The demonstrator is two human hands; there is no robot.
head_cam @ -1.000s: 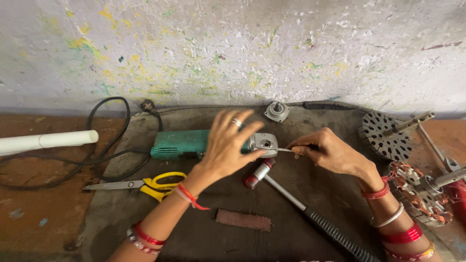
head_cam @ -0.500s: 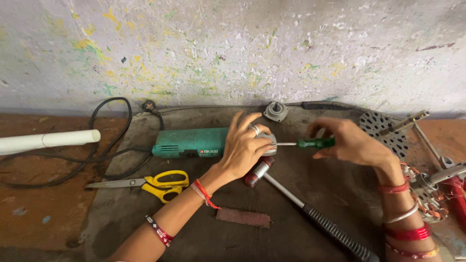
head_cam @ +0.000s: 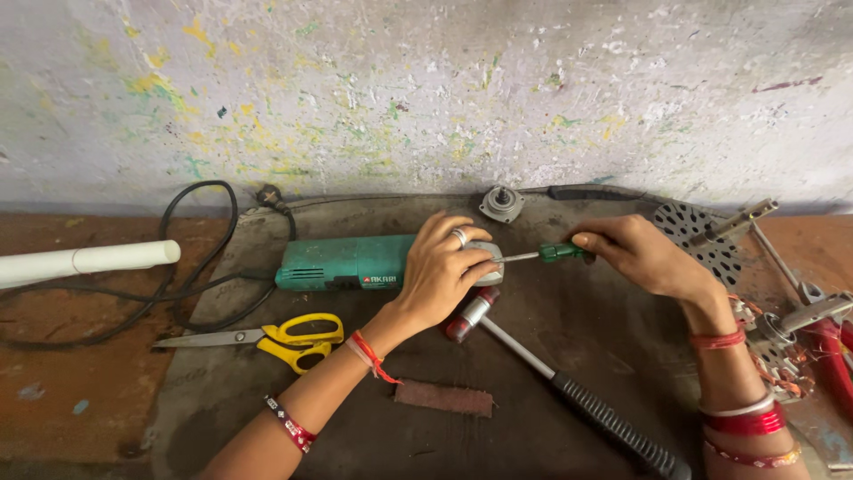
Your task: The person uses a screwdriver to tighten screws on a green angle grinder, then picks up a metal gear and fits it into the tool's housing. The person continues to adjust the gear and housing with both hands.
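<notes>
- Green plastic covered the body of the angle grinder (head_cam: pixel 346 263), which lay on its side at the centre of the head view, on a dark mat (head_cam: pixel 569 329).
- We saw the left hand (head_cam: pixel 442 271) clamped over the grinder's grey metal head, fingers curled round it.
- The right hand (head_cam: pixel 641 256), right of centre, pinched the green handle of a screwdriver (head_cam: pixel 544 255), whose shaft pointed left and met the grinder head.
- Just below the left hand lay a hammer (head_cam: pixel 569 391), its black grip running toward the lower right.
- Yellow-handled scissors (head_cam: pixel 267 337) sat at lower left, beside the black cord (head_cam: pixel 178 293).
- A white pipe (head_cam: pixel 84 262) lay at the left edge; a perforated disc (head_cam: pixel 702 240) lay at the right.
</notes>
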